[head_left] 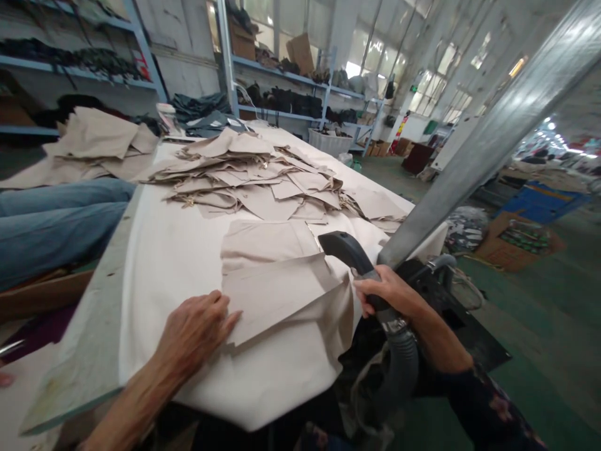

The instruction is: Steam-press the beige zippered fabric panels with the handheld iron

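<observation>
My left hand (200, 329) grips the left edge of a beige fabric piece (277, 291) between thumb and fingers. That piece lies on the white-covered table (164, 269), and its right part hangs over the front edge in folds. My right hand (387, 291) is wrapped round the neck of a black hose nozzle (347, 247). The nozzle's tip points left, just above the right side of the fabric. From the handle a grey ribbed hose (401, 360) runs down. Behind the piece, a large layered heap of beige fabric pieces (263, 172) covers the middle of the table.
A slanted metal post (479, 144) rises right of the nozzle. Another person's jeans-clad legs (61, 219) are at the left, near a second beige pile (98, 141). Blue shelves (291, 78) stand behind. Cardboard boxes (509, 241) sit on the floor at the right.
</observation>
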A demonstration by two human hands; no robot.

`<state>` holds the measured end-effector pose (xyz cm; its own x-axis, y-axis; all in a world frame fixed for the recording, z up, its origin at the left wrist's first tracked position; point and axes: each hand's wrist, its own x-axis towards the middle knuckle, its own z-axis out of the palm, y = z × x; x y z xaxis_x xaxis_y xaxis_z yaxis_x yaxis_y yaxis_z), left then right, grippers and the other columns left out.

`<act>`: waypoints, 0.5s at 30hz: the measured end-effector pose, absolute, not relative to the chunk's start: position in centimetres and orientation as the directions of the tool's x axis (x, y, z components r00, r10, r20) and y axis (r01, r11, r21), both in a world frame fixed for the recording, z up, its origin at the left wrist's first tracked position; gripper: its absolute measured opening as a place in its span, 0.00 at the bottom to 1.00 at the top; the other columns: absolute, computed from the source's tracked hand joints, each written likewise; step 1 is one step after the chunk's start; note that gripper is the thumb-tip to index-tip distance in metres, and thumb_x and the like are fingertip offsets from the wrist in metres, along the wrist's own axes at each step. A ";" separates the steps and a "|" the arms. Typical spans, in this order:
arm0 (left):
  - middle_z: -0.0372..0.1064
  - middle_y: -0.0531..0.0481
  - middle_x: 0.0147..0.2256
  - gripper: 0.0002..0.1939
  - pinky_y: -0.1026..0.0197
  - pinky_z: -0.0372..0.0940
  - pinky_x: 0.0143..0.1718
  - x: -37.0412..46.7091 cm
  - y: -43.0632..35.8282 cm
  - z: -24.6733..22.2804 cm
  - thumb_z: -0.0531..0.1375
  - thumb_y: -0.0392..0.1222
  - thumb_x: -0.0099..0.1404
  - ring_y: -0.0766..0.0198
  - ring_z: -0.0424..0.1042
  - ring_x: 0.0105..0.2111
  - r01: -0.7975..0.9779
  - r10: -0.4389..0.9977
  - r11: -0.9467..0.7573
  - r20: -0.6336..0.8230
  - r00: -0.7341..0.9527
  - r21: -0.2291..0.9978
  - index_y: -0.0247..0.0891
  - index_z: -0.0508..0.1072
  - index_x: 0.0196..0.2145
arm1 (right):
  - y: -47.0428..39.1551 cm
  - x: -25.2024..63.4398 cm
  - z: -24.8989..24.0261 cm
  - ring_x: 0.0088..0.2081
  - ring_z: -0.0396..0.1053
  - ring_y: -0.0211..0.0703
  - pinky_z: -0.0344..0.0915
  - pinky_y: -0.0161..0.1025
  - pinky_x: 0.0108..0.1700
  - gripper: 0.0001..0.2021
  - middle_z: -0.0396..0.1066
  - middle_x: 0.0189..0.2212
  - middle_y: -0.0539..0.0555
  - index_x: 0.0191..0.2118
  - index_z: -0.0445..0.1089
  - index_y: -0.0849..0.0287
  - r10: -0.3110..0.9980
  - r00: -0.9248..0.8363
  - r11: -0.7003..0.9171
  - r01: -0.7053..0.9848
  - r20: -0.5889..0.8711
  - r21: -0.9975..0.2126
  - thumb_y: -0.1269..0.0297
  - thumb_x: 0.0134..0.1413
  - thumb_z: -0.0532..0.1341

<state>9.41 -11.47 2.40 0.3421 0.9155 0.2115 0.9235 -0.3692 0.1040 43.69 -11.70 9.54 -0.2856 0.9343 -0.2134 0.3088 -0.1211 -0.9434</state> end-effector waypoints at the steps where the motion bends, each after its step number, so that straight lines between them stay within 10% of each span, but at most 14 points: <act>1: 0.65 0.47 0.30 0.12 0.57 0.60 0.34 10.3 -11.3 3.0 0.50 0.45 0.65 0.58 0.67 0.32 0.919 0.909 -0.386 0.200 0.365 0.080 0.37 0.67 0.28 | -12.4 44.6 9.3 0.16 0.65 0.36 0.65 0.33 0.23 0.14 0.64 0.12 0.48 0.21 0.64 0.64 0.940 -0.266 -0.128 0.301 -0.212 -0.945 0.61 0.53 0.58; 15: 0.57 0.34 0.56 0.23 0.47 0.54 0.55 21.2 -9.0 -0.5 0.53 0.35 0.62 0.48 0.55 0.56 0.773 0.760 -0.634 0.200 0.618 0.022 0.31 0.60 0.55 | -18.7 46.2 5.1 0.14 0.62 0.35 0.66 0.35 0.21 0.10 0.63 0.13 0.46 0.23 0.63 0.62 0.916 -0.219 -0.293 0.206 -0.336 -0.934 0.64 0.51 0.59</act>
<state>21.17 -8.96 -0.47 0.6182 0.7601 0.2001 0.7728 -0.6343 0.0216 46.20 -18.70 5.06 -0.2192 0.9161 -0.3357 0.2063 -0.2928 -0.9337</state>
